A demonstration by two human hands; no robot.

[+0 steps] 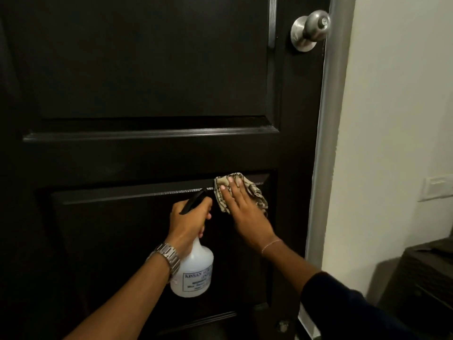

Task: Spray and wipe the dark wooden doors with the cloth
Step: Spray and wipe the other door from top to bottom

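The right hand [241, 204], fingers flat, presses a soft, limp patterned cloth [241, 193] against the dark wooden door [147, 69] at its lower panel's top-right corner. The left hand [187, 222] grips the spray bottle [193, 268] by its neck, left of the cloth; it looks light, best held there.

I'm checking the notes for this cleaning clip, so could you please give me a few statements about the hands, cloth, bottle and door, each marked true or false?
1. The left hand grips the spray bottle. True.
2. The right hand presses the cloth flat against the door. True.
3. The cloth is on the door's upper panel. False: it lies at the top edge of the lower panel.
4. The door knob is black plastic. False: it is silver metal.
5. A metal watch sits on the left wrist. True.
6. The bottle is dark and unlabelled. False: it is translucent white with a printed label.
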